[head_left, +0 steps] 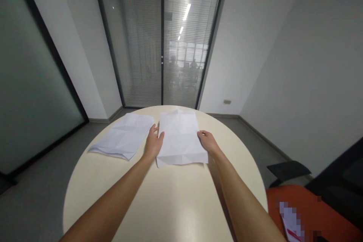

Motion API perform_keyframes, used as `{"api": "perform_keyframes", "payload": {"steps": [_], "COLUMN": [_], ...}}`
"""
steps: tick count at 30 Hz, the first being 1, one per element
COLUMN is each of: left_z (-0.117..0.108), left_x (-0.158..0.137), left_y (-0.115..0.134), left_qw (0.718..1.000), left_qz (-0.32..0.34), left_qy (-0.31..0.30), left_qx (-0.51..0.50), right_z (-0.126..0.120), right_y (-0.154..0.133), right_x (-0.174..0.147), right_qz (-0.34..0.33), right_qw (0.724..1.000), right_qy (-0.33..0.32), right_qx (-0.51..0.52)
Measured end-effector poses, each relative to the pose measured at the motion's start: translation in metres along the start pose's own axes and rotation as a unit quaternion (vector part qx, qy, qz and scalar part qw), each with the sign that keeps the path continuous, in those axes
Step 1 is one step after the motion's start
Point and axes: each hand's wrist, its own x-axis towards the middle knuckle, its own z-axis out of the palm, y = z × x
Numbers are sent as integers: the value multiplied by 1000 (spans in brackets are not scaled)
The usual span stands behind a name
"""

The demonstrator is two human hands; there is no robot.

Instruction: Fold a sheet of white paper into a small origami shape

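With twelve at its far edge, the round, cream-coloured table has a smooth top with a soft sheen towards six. A creased white sheet of paper lies near twelve, a fold line crossing its near end. At its nine o'clock side is the left hand, thumb along the paper's border and fingers spread from it; whether it grips, I cannot tell. The right hand is clamped on the edge at three, fingers curled. Towards eleven lies a layered stack of creased white paper, just beside the left hand. Beyond twelve stands a dark-framed glass partition with horizontal blinds and bright ceiling-light streaks. Frosted glass rises at ten, and a plain pale wall at one carries a small socket plate low down. Grey floor surrounds the table. At four sits an orange-seated chair with a black armrest, bearing a pixelated item.
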Motion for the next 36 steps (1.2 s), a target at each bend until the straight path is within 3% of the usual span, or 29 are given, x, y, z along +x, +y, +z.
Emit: {"api": "perform_keyframes", "payload": {"steps": [3,5,10,12,14,17,20,22,31,34,36], "left_z": [3,5,7,5,3,1,2,3,3,2,2], "left_x": [-15,-27,-47,-51,-54,-57,-60,-61,-61,-60,-61], "left_y": [4,7,13,16,21,28,31,31,29,29,29], "left_qw": [972,940,862,838,827,825,834,839,821,816,811], "left_qz": [152,202,204,206,223,273,287,267,221,226,238], "left_qy": [-19,-85,-304,-352,-363,-352,-343,-347,-377,-379,-388], "left_qx": [178,260,351,364,366,347,323,324,368,372,368], "right_z": [4,5,-2,-3,0,13,27,33,24,20,21], "right_y": [6,7,-9,-19,-25,-23,-14,-9,0,-1,-3], "right_x": [0,-3,-20,-25,-29,-33,-36,-36,-19,-20,-21], "right_qz": [20,28,33,-26,-109,-203,-215,-191,-30,-70,-128], "right_qw": [998,994,967,947,938,928,905,899,906,906,912], "right_qy": [-7,-7,30,50,29,-73,-174,-195,-97,-63,-86], "right_qx": [-61,-106,-251,-316,-327,-303,-322,-343,-412,-412,-380]}}
